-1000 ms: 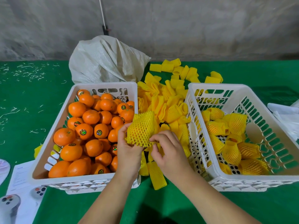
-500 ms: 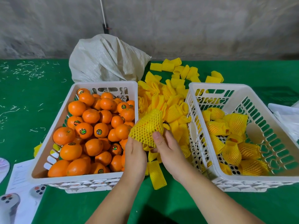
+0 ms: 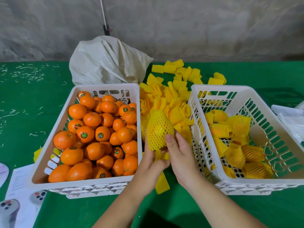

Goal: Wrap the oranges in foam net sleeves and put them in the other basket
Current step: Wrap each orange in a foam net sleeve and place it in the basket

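An orange wrapped in a yellow foam net sleeve (image 3: 158, 130) is held up between the two baskets. My left hand (image 3: 150, 163) cups it from below and behind. My right hand (image 3: 178, 152) grips its right side, thumb pressed on the front of the net. The left white basket (image 3: 105, 87) is piled with bare oranges (image 3: 92, 134). The right white basket (image 3: 246, 91) holds several sleeved oranges (image 3: 236, 142). A heap of loose yellow sleeves (image 3: 166, 99) lies between and behind the baskets.
A white woven sack (image 3: 107, 61) sits behind the left basket on the green cloth (image 3: 24, 104). A paper sheet and controllers (image 3: 14, 199) lie at the lower left. White plastic (image 3: 289, 116) lies at the right edge. One loose sleeve (image 3: 162, 185) lies under my wrists.
The net has been pulled down over the orange, which now stands taller and tighter in the sleeve. Both hands shifted slightly right and up, my right thumb now on its front.
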Demonstrator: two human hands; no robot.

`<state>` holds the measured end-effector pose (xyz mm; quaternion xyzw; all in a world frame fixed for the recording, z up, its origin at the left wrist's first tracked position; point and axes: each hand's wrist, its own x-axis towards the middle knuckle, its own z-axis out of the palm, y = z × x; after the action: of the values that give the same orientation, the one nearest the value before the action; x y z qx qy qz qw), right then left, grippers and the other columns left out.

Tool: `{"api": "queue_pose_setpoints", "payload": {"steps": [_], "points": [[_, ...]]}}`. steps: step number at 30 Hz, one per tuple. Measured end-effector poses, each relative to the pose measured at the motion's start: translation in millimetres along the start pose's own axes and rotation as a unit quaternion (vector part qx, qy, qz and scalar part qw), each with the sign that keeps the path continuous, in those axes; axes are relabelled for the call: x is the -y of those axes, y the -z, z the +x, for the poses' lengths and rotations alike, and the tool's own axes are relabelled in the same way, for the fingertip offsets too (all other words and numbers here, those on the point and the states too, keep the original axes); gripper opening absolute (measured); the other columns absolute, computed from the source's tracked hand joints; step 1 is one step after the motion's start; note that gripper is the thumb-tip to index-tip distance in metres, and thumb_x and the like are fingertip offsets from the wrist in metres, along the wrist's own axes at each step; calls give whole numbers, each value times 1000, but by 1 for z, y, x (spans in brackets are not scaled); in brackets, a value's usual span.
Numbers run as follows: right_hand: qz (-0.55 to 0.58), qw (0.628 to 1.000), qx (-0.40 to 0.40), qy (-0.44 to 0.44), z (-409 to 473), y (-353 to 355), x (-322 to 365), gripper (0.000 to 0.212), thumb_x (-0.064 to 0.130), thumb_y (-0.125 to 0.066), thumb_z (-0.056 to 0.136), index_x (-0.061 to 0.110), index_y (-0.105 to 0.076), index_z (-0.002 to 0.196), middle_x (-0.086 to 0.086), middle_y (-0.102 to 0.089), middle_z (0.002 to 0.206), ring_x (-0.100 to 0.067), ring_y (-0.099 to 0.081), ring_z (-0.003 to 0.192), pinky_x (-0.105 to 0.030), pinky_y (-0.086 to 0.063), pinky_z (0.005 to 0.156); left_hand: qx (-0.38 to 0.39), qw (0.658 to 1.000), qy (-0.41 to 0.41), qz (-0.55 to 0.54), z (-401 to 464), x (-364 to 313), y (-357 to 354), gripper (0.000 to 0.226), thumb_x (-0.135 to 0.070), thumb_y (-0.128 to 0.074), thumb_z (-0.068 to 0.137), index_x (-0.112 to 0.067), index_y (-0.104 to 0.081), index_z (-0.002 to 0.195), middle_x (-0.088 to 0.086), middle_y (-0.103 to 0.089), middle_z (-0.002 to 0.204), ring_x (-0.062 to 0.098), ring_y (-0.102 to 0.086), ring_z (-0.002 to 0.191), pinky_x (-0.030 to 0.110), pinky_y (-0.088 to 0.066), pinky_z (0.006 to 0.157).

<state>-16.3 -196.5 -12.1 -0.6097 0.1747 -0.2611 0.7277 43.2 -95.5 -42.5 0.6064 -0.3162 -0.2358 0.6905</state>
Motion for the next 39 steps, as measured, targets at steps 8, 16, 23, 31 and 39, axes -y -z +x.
{"api": "queue_pose_setpoints", "payload": {"steps": [8, 16, 23, 31, 39], "points": [[-135, 988, 54, 55, 0, 22, -1, 50, 61, -59, 95, 48, -54, 143, 17, -56, 143, -4, -52, 136, -28, -47, 109, -80, 983, 72, -147, 6, -10, 4, 66, -60, -76, 85, -19, -66, 135, 12, -68, 137, 31, -63, 130, 42, -52, 109], [-117, 993, -9, -13, 4, 17, -6, 81, 28, -81, 84, 51, -35, 146, 37, -60, 123, 8, -61, 116, -12, -54, 86, 63, 982, 20, 178, 0, -14, -15, 62, -15, -63, 102, -18, -36, 158, 1, -46, 154, 18, -40, 145, 45, -36, 121], [-121, 976, -179, -3, 37, 98, 15, 80, 52, -82, 77, 34, -45, 145, -2, -67, 128, -29, -71, 110, -50, -60, 92, 31, 921, -24, 388, 21, -20, 78, 54, -56, -53, 102, -46, -41, 153, -28, -49, 142, -4, -39, 134, 22, -33, 108], [-174, 880, -356, -261, 65, 185, -8, 99, 28, -72, 96, 30, 1, 163, -10, -31, 160, -44, -49, 132, -53, -46, 96, 76, 665, 260, 696, 45, 57, 157, 114, -77, -64, 81, -24, -5, 163, 4, -34, 155, 33, -35, 146, 52, -28, 118], [-351, 881, -260, -180, 75, 153, -6, 89, 32, -65, 97, 25, -8, 164, -6, -8, 171, -37, -14, 155, -58, -25, 121, -5, 840, 153, 520, 57, 57, 145, 88, -48, -78, 88, -30, -25, 156, 12, -48, 144, 38, -53, 130, 53, -50, 102]]}}
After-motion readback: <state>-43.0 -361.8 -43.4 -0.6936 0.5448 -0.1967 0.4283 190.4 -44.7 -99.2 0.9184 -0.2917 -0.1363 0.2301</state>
